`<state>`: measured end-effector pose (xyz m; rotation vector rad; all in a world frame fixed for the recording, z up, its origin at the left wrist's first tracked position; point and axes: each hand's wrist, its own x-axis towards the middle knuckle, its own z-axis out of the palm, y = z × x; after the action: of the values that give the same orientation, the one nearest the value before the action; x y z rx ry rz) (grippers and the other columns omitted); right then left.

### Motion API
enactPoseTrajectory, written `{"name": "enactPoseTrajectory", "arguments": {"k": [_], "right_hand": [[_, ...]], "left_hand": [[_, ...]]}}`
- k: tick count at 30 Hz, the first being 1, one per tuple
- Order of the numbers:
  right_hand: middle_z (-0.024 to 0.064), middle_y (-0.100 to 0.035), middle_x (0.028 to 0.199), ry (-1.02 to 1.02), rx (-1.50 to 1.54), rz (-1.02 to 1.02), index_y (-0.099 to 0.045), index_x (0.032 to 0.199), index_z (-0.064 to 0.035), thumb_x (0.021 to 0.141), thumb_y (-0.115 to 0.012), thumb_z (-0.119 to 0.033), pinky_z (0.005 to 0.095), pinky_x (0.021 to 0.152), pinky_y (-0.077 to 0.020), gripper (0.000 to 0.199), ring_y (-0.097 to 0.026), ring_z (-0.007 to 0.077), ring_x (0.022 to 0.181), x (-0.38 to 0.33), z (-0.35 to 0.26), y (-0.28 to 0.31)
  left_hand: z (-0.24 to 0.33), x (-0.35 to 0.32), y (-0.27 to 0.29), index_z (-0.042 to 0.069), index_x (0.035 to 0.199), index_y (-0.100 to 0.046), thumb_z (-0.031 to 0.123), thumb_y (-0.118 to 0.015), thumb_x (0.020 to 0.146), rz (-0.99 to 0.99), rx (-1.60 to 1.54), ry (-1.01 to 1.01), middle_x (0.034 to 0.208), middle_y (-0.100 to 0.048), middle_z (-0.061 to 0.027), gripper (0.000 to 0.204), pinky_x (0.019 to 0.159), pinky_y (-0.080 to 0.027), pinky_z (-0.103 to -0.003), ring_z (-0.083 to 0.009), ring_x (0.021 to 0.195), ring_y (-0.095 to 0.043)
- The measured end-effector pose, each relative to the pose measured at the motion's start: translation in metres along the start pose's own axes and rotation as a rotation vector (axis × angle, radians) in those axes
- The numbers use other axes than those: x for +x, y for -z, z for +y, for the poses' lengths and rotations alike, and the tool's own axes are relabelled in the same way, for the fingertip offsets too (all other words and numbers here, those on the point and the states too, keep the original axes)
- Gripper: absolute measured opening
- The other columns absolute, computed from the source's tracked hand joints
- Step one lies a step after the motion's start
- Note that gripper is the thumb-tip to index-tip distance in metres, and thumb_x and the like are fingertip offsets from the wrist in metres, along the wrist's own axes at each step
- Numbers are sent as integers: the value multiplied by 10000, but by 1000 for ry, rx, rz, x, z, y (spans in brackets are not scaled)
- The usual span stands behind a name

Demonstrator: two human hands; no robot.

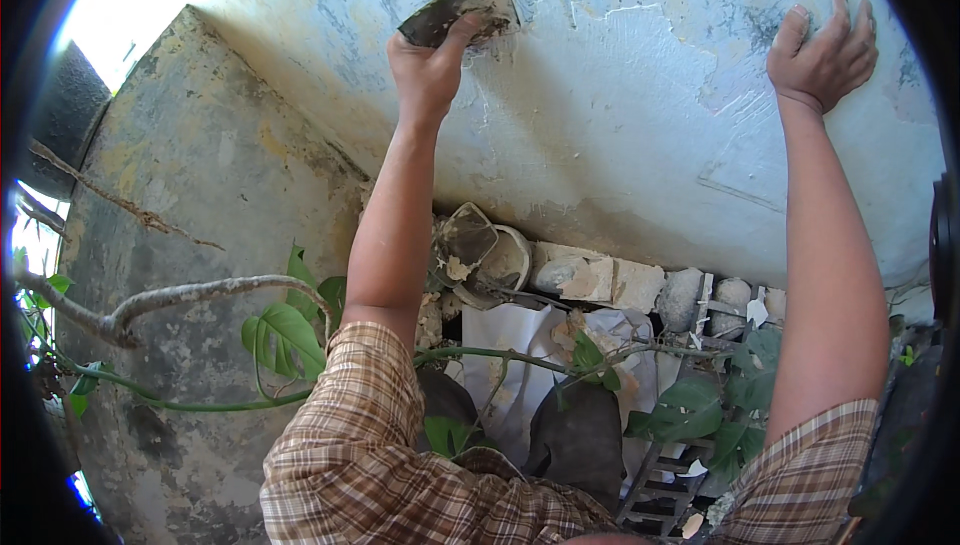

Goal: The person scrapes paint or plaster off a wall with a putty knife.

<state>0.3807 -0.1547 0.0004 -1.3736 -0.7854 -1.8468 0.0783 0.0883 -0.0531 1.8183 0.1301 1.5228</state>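
High on the wall, my left hand (432, 67) grips a flat scraper (465, 10) with a broad, stained plate. My thumb presses on its face, and the plate lies close to the wall; whether its edge touches cannot be told. Pale plaster (590, 75) with raised edges and patches of peeled paint covers the wall around it. Farther right, my right hand (822, 53) rests against the same wall, fingers spread and holding nothing. Pale dust marks its fingertips.
A grey, stained wall (210, 205) slopes along the left. A bare branch (200, 290) and green leaves (285, 340) cross in front of me. Below stand a round container (505, 260), rubble blocks (635, 285), a white sheet (510, 330) and a dark slatted crate (665, 475).
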Motion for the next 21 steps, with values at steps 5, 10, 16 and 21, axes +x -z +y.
{"name": "enactPoseTrajectory", "arguments": {"k": [5, 10, 16, 21], "right_hand": [[165, -423, 1351, -6, 4, -1, -481, 1314, -154, 882, -481, -415, 502, 1060, -231, 505, -371, 333, 1263, -2, -2, -2], [153, -425, 1353, -20, -3, 4, -484, 1315, -155, 878, -487, -412, 498, 1060, -232, 506, -374, 322, 1263, -4, 0, 0], [147, -419, 1361, -12, 21, 2, -479, 1323, -158, 876, -491, -413, 498, 1062, -231, 515, -373, 317, 1266, -3, 0, -1], [147, -435, 1350, -16, 6, 15, -487, 1314, -154, 873, -494, -420, 501, 1056, -240, 514, -388, 322, 1254, -3, 2, -2]], "left_hand": [[2, -1, -8, 32, 1003, -716, 69, -698, 844, -43, -102, -11, 875, -720, -72, 164, 725, -521, -271, -119, 803, -660], [8, 2, -10, 6, 988, -713, 46, -688, 845, -56, -91, -9, 873, -718, -60, 151, 715, -510, -252, -108, 796, -651], [12, 6, -13, 6, 964, -717, 22, -684, 835, -27, -114, -1, 854, -709, -47, 134, 697, -501, -254, -104, 764, -635], [12, 14, -17, 8, 986, -713, 51, -697, 837, -38, -90, -47, 854, -709, -49, 156, 680, -499, -256, -99, 750, -628]]}}
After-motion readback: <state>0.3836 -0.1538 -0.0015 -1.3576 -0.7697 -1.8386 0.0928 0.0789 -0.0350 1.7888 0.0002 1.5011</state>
